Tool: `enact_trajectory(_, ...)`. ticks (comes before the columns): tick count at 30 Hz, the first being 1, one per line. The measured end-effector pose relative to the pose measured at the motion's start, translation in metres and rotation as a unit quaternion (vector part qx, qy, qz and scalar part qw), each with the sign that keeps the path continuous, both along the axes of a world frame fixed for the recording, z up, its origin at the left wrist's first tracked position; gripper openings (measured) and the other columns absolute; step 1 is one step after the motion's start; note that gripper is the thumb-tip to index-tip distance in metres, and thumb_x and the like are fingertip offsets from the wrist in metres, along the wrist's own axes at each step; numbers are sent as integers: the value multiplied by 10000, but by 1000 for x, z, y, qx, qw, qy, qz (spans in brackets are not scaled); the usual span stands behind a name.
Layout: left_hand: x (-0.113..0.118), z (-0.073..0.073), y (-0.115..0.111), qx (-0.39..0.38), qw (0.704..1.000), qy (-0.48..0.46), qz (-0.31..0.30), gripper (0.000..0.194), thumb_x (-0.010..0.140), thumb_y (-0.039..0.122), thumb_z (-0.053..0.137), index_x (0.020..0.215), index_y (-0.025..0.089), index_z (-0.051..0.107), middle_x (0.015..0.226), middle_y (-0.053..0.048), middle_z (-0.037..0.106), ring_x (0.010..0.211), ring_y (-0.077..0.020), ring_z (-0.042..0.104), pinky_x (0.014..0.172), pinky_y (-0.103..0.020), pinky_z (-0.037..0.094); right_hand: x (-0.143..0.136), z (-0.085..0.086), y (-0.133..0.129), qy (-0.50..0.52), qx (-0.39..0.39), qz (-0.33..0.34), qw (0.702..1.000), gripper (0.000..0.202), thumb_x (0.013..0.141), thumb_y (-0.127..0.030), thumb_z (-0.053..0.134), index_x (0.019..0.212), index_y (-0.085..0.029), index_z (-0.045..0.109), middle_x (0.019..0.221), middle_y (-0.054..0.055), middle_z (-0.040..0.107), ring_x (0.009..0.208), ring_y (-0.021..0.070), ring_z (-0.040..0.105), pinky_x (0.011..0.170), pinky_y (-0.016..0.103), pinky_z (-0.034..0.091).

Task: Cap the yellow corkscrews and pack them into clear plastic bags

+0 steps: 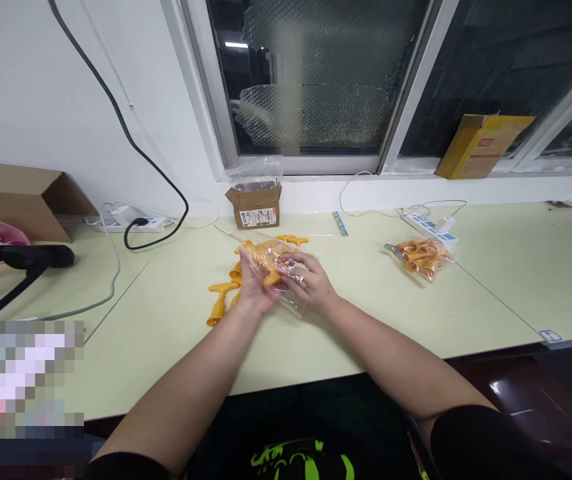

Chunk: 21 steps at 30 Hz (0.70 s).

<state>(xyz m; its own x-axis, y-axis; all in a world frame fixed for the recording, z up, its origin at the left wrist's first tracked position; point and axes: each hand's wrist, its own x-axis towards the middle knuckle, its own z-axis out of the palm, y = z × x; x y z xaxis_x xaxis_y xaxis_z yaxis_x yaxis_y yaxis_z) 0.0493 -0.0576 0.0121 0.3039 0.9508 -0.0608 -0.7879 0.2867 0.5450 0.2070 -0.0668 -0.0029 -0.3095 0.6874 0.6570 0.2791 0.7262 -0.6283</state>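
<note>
Both hands are on a clear plastic bag (293, 303) with yellow plastic pieces (272, 276) inside it. My left hand (256, 287) is wrapped around the bag's left side, with its thumb up along the plastic. On the right side, my right hand (313, 283) has its fingers bent over the film. Loose yellow T-handled pieces (222, 291) with ribbed, cup-like ends lie to the left, partly behind my left hand. Just beyond the bag lie more small yellow pieces (293, 240).
A filled bag of orange-yellow pieces (421, 259) lies to the right. Behind my hands stands an open cardboard box (257, 207), near a colourful printed strip (340, 224). Power strips (431, 227) and cables run along the wall. A black stand (31, 260) is at left.
</note>
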Motion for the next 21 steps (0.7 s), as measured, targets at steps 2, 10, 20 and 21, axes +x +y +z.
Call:
enact_trajectory(2, -5, 4, 1, -13, 1000, -1, 12, 785, 782, 912, 481, 1038, 201, 692, 1025, -115, 730, 887, -279, 711, 684, -399, 604, 3, 0, -3, 9, 13, -28, 999, 202, 946, -399, 622, 1052, -278, 745, 1148, 137, 630, 1149, 316, 564, 1063, 579, 438)
enact_trajectory(10, -28, 27, 8, -57, 986, -80, 137, 682, 765, 914, 452, 849, 257, 613, 928, -94, 689, 1047, -345, 671, 921, -634, 552, 15, -13, 12, 51, -22, -116, 992, 160, 964, -258, 501, 1036, -227, 640, 968, 89, 634, 921, 248, 586, 899, 448, 507)
enact_trajectory(20, -40, 33, 9, -34, 985, -94, 138, 664, 852, 860, 362, 874, 243, 606, 856, -66, 675, 894, -293, 656, 887, -648, 561, -42, -28, -6, -302, 65, 156, 938, 606, 929, -307, 593, 1512, -194, 471, 1587, 137, 482, 1487, 292, 382, 1229, 485, 291)
enact_trajectory(21, -40, 33, 8, -32, 986, -97, 132, 664, 853, 856, 363, 875, 243, 617, 861, -71, 682, 887, -291, 657, 883, -637, 566, -45, -28, -7, -313, 68, 156, 934, 625, 927, -326, 596, 1520, -179, 463, 1597, 143, 468, 1510, 299, 347, 1245, 486, 263)
